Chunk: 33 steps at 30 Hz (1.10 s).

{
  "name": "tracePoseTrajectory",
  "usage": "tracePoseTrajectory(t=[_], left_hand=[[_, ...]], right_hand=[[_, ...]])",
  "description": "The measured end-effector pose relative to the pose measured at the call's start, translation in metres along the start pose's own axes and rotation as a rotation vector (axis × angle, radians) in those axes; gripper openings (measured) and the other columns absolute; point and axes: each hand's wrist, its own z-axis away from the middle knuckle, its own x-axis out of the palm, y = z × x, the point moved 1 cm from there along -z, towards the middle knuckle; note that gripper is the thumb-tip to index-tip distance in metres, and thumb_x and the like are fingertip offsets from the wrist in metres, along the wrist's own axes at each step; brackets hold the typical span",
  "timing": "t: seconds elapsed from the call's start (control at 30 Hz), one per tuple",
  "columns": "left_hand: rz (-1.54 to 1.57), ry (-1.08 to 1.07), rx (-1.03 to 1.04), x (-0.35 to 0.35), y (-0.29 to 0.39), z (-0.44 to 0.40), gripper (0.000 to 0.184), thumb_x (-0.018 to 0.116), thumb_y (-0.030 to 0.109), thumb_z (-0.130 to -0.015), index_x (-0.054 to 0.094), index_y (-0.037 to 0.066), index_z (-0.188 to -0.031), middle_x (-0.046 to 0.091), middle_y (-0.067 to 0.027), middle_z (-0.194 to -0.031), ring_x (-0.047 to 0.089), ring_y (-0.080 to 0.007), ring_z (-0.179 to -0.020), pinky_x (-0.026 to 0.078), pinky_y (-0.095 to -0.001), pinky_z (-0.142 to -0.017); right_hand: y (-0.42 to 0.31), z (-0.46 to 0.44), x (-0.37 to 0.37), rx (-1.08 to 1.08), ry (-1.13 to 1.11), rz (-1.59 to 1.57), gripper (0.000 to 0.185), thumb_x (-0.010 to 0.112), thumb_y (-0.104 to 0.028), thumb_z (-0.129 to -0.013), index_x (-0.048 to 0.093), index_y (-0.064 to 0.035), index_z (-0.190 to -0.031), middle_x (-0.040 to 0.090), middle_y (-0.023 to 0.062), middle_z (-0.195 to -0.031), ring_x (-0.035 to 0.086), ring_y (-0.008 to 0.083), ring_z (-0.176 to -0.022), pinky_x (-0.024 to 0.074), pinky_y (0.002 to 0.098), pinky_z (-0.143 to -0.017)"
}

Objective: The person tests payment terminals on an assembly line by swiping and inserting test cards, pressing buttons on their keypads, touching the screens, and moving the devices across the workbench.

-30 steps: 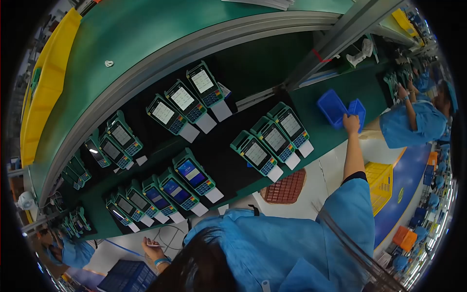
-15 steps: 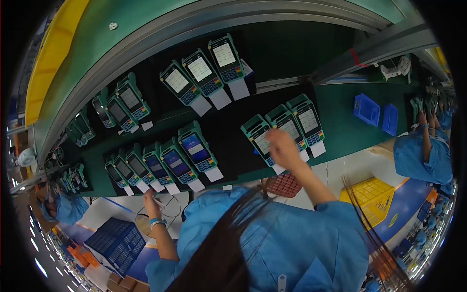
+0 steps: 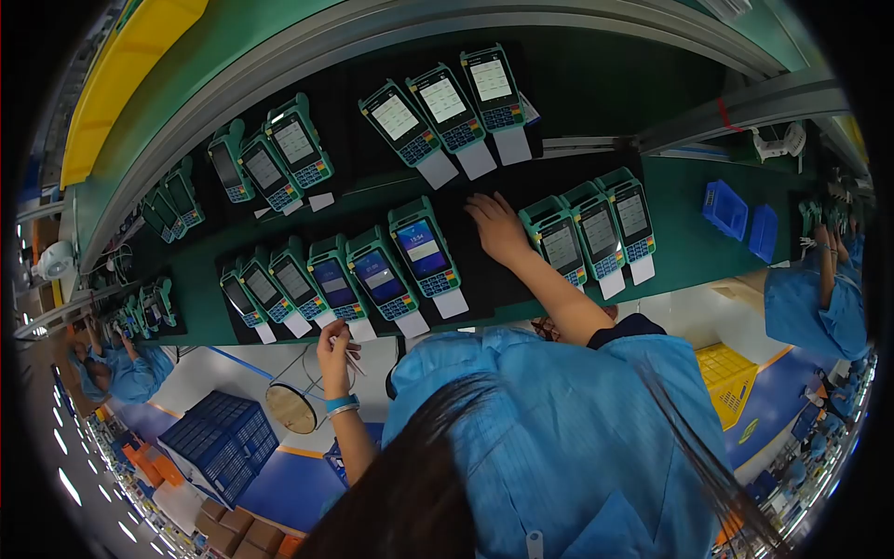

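Note:
My right hand (image 3: 498,226) lies palm down on the black mat, fingers stretched and holding nothing. Just right of it stands a group of three green-cased card payment terminals (image 3: 561,244) with lit screens. Closed in a pinch, my left hand (image 3: 335,352) is at the bench's front edge, below a row of several terminals (image 3: 380,278); what its fingers hold is too small to name. White cards (image 3: 451,304) stick out from the terminals' lower ends. One terminal (image 3: 424,247) with a blue and white screen stands between my hands, nearest the right one.
Three terminals (image 3: 447,107) with bright screens stand on the back mat, with more (image 3: 298,140) to their left. Blue bins (image 3: 725,210) sit at the right. A metal rail (image 3: 689,130) crosses overhead. Co-workers in blue (image 3: 815,303) work at both sides. A round stool (image 3: 291,408) stands below.
My right hand has moved left and back, off the front-right terminals onto the mat. My left hand has risen closer to the row's white cards. The whole view has shifted.

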Motion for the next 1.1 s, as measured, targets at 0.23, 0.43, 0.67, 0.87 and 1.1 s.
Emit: tracePoseTrajectory(t=[0.23, 0.43, 0.67, 0.87, 1.1], left_hand=[[0.136, 0.085, 0.004, -0.009, 0.007, -0.003, 0.028, 0.059, 0.019, -0.087, 0.056, 0.003, -0.111, 0.058, -0.0058, -0.093, 0.057, -0.0124, -0.061, 0.043, -0.0236, -0.048], [0.136, 0.072, 0.026, 0.003, 0.008, -0.021, 0.026, 0.060, 0.017, -0.088, 0.057, 0.002, -0.108, 0.056, -0.0023, -0.087, 0.056, -0.0110, -0.058, 0.043, -0.0232, -0.049], [0.147, 0.114, 0.025, -0.013, 0.008, -0.018, 0.030, 0.059, 0.020, -0.088, 0.056, 0.003, -0.112, 0.058, -0.0037, -0.095, 0.060, -0.0126, -0.065, 0.045, -0.0231, -0.051], [0.072, 0.071, 0.040, -0.014, 0.042, -0.032, 0.035, 0.056, 0.022, -0.088, 0.052, 0.003, -0.118, 0.058, -0.0105, -0.111, 0.059, -0.0135, -0.066, 0.045, -0.0238, -0.054], [-0.124, -0.255, 0.139, 0.055, 0.097, -0.038, 0.029, 0.060, 0.014, -0.086, 0.056, 0.004, -0.113, 0.059, -0.0036, -0.097, 0.058, -0.0103, -0.064, 0.045, -0.0216, -0.055]], right_hand=[[0.005, 0.009, -0.017, 0.035, -0.083, 0.074, 0.037, 0.055, -0.005, -0.076, 0.056, -0.0105, -0.113, 0.050, 0.0106, -0.120, 0.042, 0.0282, -0.123, 0.0280, 0.0521, -0.106], [-0.007, 0.007, -0.014, 0.093, -0.036, 0.055, 0.042, 0.062, -0.017, -0.070, 0.057, -0.0148, -0.112, 0.047, 0.0124, -0.120, 0.039, 0.0308, -0.123, 0.0211, 0.0606, -0.106], [-0.015, 0.014, -0.008, 0.220, -0.004, 0.169, 0.043, 0.062, -0.014, -0.065, 0.058, -0.0161, -0.108, 0.045, 0.0120, -0.120, 0.038, 0.0322, -0.123, 0.0182, 0.0669, -0.103], [-0.024, 0.035, 0.003, 0.225, 0.087, 0.193, 0.043, 0.060, -0.011, -0.067, 0.058, -0.0161, -0.109, 0.043, 0.0117, -0.128, 0.033, 0.0343, -0.128, 0.0145, 0.0702, -0.102], [-0.047, 0.040, -0.016, 0.306, 0.096, 0.022, 0.034, 0.056, -0.005, -0.076, 0.058, -0.0085, -0.110, 0.050, 0.0127, -0.126, 0.040, 0.0335, -0.125, 0.0289, 0.0532, -0.105]])
